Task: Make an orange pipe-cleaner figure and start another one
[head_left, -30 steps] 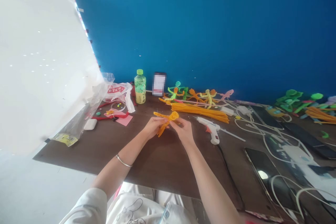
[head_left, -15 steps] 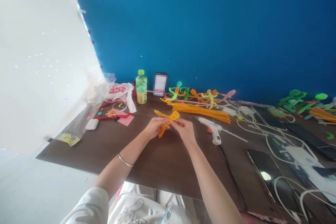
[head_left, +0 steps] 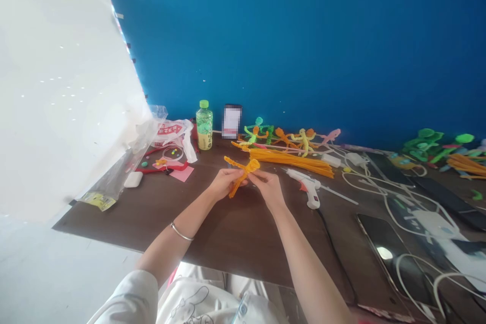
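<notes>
Between my two hands, above the dark table, is an orange pipe-cleaner figure (head_left: 251,166) with a rounded head, one arm sticking out to the upper left and legs hanging down. My left hand (head_left: 225,183) pinches it from the left side, fingers closed. From the right, my right hand (head_left: 268,186) grips it with thumb and fingertips; some fingertips are hidden behind the figure. Just behind lies a bundle of orange pipe cleaners (head_left: 290,161). A white hot glue gun (head_left: 309,188) rests to the right of my right hand.
Finished pipe-cleaner figures (head_left: 304,140) line the wall. A green-capped bottle (head_left: 204,126) and a propped phone (head_left: 231,121) stand at the back. Left are a plastic bag (head_left: 172,134) and red-handled pliers (head_left: 163,168). Right, a dark phone (head_left: 391,253) lies among white cables (head_left: 395,212).
The figure's outstretched arm and head have tilted very slightly upward to the left. Both hands keep almost the same place and hold.
</notes>
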Tool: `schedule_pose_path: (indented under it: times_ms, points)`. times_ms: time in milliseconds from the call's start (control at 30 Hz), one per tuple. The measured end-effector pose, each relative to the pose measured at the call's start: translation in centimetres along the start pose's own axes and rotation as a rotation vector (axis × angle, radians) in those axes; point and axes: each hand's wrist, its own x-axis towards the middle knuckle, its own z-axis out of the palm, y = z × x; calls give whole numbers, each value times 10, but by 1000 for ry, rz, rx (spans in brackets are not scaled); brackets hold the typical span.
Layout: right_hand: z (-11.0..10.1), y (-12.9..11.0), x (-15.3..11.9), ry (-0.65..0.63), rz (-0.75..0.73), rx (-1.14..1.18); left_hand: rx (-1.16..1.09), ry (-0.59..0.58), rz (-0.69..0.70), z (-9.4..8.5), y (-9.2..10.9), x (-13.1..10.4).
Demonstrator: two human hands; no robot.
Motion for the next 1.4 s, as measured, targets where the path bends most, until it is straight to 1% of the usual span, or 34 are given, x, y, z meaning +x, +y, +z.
schedule_pose_path:
  times_ms: [200,400,800,967,1133,1333,1400]
  points:
    - [0,-4,-1,3,13,-36,-55,-11,-14,1,-1,0]
    - [-1,-1,0,5,17,-9,-34,4,-30,3,1,-1]
    - [1,4,0,21,18,13,23,49,19,2,-1,0]
    - [2,6,0,33,24,19,11,46,36,2,-2,0]
    - [4,4,-1,45,22,25,9,72,33,2,-3,0]
    - [4,2,-1,-21,22,95,-21,72,20,1,-4,1]
    - [4,2,-1,-24,21,98,-22,69,16,2,-3,1]
